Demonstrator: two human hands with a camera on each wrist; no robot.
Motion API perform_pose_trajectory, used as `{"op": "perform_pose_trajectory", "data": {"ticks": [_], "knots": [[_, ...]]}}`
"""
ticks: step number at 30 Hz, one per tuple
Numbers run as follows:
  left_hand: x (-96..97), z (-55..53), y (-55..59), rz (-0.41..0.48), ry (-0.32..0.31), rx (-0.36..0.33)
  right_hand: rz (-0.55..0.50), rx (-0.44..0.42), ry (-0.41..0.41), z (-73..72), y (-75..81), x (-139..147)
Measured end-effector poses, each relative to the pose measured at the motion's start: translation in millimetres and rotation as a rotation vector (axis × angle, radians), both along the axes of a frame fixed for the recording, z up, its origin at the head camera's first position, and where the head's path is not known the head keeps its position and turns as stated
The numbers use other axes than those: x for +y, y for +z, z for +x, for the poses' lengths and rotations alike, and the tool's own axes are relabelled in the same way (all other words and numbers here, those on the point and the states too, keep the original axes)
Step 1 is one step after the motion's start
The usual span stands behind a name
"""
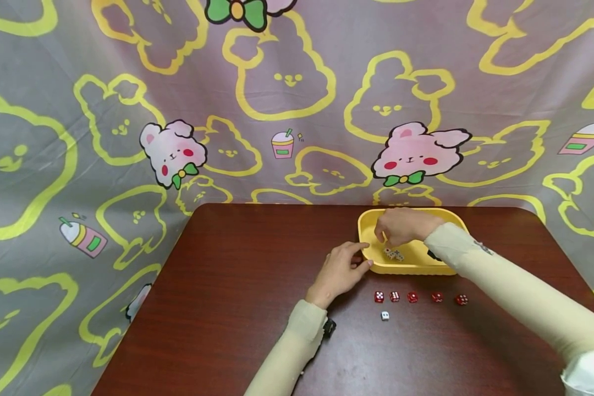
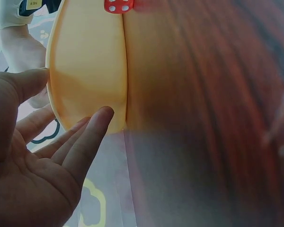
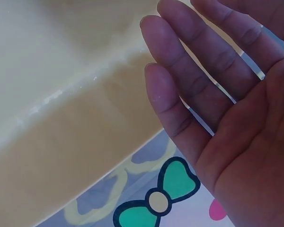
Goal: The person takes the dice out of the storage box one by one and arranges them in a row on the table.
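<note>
My left hand (image 1: pixel 337 274) rests at the left end of a yellow tray (image 1: pixel 411 269). In the left wrist view its thumb touches the rim and its extended fingers lie along the tray's wall (image 2: pixel 90 52). My right hand (image 1: pixel 403 226) reaches down inside the tray, just above several white dice (image 1: pixel 398 256) clustered near the left end. The right wrist view shows its fingers (image 3: pixel 170 61) loosely bent beside the tray wall, with no die visible among them; the tips of its thumb and index finger are out of that view.
In front of the tray several red dice (image 1: pixel 413 297) stand in a row on the dark wooden table (image 1: pixel 247 286). A single white die (image 1: pixel 385 316) sits before the row's left part. Behind the table hangs a patterned cloth (image 1: pixel 297 99).
</note>
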State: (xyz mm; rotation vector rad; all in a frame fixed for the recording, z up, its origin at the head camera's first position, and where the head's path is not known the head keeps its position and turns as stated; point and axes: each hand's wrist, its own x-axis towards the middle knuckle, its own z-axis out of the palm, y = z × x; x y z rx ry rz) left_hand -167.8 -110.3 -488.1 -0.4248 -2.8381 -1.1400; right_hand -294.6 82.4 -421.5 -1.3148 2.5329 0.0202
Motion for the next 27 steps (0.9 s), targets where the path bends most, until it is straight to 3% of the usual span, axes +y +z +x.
{"op": "perform_pose_trajectory", "data": {"ticks": [27], "knots": [[-0.7,0.9,1.3,-0.011,0.001,0.007,0.015,-0.069,-0.017,-4.2,-15.9,-5]]}}
